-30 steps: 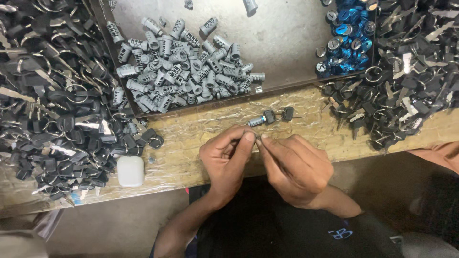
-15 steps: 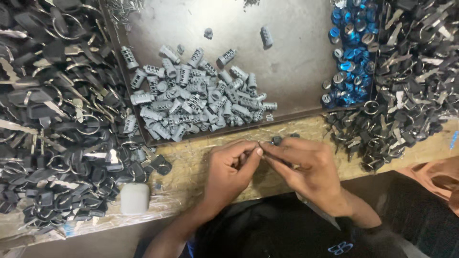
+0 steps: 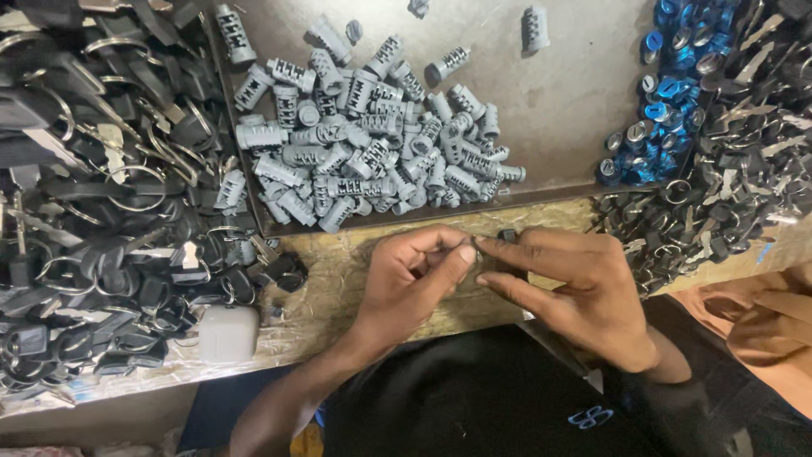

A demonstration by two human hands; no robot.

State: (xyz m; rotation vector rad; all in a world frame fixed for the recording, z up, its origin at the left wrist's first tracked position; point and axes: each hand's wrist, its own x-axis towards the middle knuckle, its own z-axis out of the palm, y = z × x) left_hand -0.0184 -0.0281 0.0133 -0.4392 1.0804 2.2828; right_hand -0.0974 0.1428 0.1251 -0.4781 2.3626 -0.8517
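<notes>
While both hands meet at bench edge, fingertips pinch a tiny part between them. Left hand [image 3: 406, 283] comes in from lower centre, thumb + forefinger closed toward the right hand [image 3: 575, 292], whose forefinger + thumb point back at it. The small dark metal piece [image 3: 475, 247] sits right at the meeting point, mostly hidden by fingertips; can't tell its exact shape, nor which hand carries the grip. Both hands grasping, not slack.

A small black part [image 3: 507, 235] shows just above right forefinger, touching or just over it; can't tell which.

Hands hover over the wooden bench top [image 3: 338, 279], worn + pale, just below the front lip of a shallow metal tray [image 3: 575, 101]. Tray holds a heap of grey lock cylinders [image 3: 364, 144], ribbed, lying every which way, mostly at tray's left + centre; a few strays near top edge. At tray's right side, cluster of blue-capped cylinders [image 3: 655, 93].

Left of tray: big pile of black-headed keys on rings [image 3: 101, 211], spilling down to bench edge. Right of tray: second pile of black keys [image 3: 736, 152], w/ silver blades showing. A small white rounded case [image 3: 227, 333] lies on bench near left pile's lower edge, well apart from left hand.

Dark shirt w/ blue mark at bottom of view. Orange-brown cloth [image 3: 774, 338] at lower right.
</notes>
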